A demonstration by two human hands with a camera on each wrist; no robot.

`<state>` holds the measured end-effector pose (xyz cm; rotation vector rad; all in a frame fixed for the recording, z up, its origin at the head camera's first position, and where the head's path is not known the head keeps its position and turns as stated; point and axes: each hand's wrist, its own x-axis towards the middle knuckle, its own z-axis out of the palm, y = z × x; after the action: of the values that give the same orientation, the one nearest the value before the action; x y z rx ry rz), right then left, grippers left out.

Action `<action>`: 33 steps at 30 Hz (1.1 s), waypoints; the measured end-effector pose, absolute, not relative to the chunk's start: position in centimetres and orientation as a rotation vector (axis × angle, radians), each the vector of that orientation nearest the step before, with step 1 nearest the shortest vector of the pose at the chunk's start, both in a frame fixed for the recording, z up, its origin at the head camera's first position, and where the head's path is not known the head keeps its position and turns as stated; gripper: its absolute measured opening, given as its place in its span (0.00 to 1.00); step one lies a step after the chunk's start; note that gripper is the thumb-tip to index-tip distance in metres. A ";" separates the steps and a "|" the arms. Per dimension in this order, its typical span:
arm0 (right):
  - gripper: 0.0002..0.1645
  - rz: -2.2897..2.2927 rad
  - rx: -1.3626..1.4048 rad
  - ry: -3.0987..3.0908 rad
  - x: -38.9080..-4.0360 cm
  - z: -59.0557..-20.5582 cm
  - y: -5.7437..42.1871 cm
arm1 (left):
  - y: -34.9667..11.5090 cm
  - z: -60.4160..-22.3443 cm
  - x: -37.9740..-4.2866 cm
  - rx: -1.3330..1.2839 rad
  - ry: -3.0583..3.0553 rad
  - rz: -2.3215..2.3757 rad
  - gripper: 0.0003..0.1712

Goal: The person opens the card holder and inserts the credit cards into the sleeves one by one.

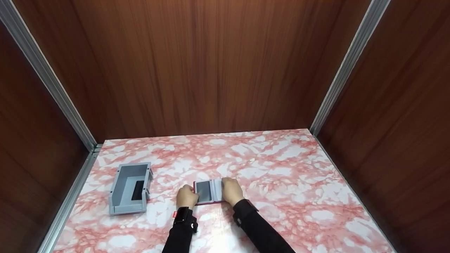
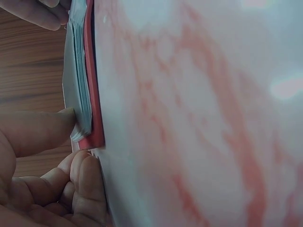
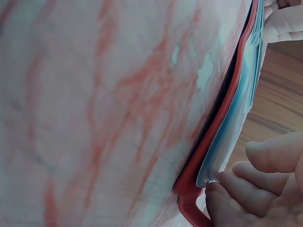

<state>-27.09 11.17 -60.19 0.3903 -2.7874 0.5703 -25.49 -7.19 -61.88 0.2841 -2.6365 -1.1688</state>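
Observation:
A red-covered card holder (image 1: 204,192) lies open near the front middle of the table, with a stack of clear sleeves on its left side and pale ones on its right. My left hand (image 1: 187,196) pinches its left edge: in the left wrist view the thumb (image 2: 42,130) presses on the sleeves (image 2: 81,75), while curled fingers sit at the red cover's (image 2: 95,113) corner. My right hand (image 1: 232,190) holds the opposite edge. Its curled fingers (image 3: 251,187) meet the cover's corner (image 3: 187,182) in the right wrist view, with the thumb (image 3: 274,150) raised above them.
To the left stands a grey plastic bin (image 1: 128,208) with a black rectangular object (image 1: 137,190) inside. The table (image 1: 281,168) has a pink and white marbled top. Brown wood-grain panels (image 1: 197,70) with metal corner posts (image 1: 346,70) enclose its back and sides.

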 end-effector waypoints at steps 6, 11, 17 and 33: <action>0.09 0.557 0.387 -2.814 -27.2 -60.3 11.2 | -7.2 -62.0 -25.5 0.288 -2.650 -1.168 0.17; 0.13 0.525 0.400 -2.836 -27.3 -60.4 11.3 | -7.2 -62.0 -25.6 0.283 -2.663 -1.164 0.17; 0.11 0.496 0.407 -2.824 -27.4 -60.5 11.4 | -7.2 -61.9 -25.6 0.282 -2.662 -1.155 0.17; 0.09 0.460 0.446 -2.795 -27.6 -60.7 11.6 | -7.2 -61.7 -25.5 0.294 -2.664 -1.174 0.16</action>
<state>-27.57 11.61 -60.67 0.4463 -2.7945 0.4603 -25.45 -7.22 -61.72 0.2939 -2.6639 -1.1743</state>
